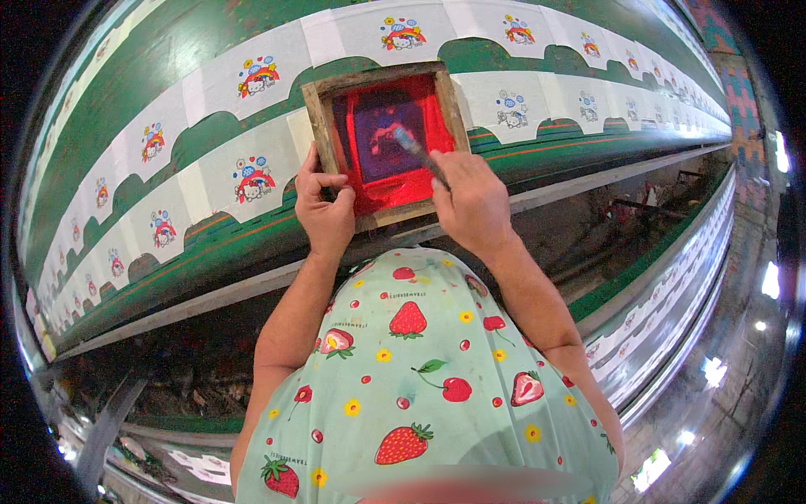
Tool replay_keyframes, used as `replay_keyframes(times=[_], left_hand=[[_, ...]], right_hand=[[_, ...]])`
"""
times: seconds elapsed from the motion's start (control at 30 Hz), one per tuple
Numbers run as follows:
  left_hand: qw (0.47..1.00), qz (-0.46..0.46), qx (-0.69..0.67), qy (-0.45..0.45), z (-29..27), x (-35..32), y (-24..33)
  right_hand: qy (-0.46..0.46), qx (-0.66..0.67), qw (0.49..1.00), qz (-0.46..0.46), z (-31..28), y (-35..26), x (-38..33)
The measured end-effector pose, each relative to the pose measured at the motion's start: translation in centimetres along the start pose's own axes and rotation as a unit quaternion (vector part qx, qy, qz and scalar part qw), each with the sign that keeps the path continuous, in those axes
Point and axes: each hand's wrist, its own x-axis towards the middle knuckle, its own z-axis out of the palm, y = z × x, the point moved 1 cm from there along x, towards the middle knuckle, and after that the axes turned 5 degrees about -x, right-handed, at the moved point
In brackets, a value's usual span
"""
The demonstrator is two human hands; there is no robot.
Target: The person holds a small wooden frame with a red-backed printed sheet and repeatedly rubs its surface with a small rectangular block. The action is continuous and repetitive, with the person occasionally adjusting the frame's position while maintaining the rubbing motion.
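Observation:
A wooden printing screen frame (pixel 312 113) with red ink on its mesh lies on a white fabric piece on the long green table (pixel 126 126). My left hand (pixel 323 206) grips the frame's near-left corner. My right hand (pixel 472 200) holds a squeegee (pixel 417 151) by its handle, its blade down in the red ink inside the frame. Printed white fabric pieces (pixel 252 176) with cartoon and rainbow motifs lie in rows to both sides of the frame.
A second row of white printed pieces (pixel 260 76) runs along the far side of the table. Another long table with white pieces (pixel 672 302) curves at the right. Dark floor with debris (pixel 193 370) lies below the table edge.

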Motion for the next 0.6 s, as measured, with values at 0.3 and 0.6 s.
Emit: replay_keyframes(times=[0.3, 0.6], left_hand=[[0.994, -0.03, -0.097, 0.034, 0.6, 0.0, 0.4], [0.999, -0.007, -0.042, 0.02, 0.2, 0.2, 0.6]], right_hand=[[0.018, -0.092, 0.981, 0.169, 2.6, 0.8, 2.3], [-0.024, -0.097, 0.973, 0.209, 3.7, 1.0, 6.0]])
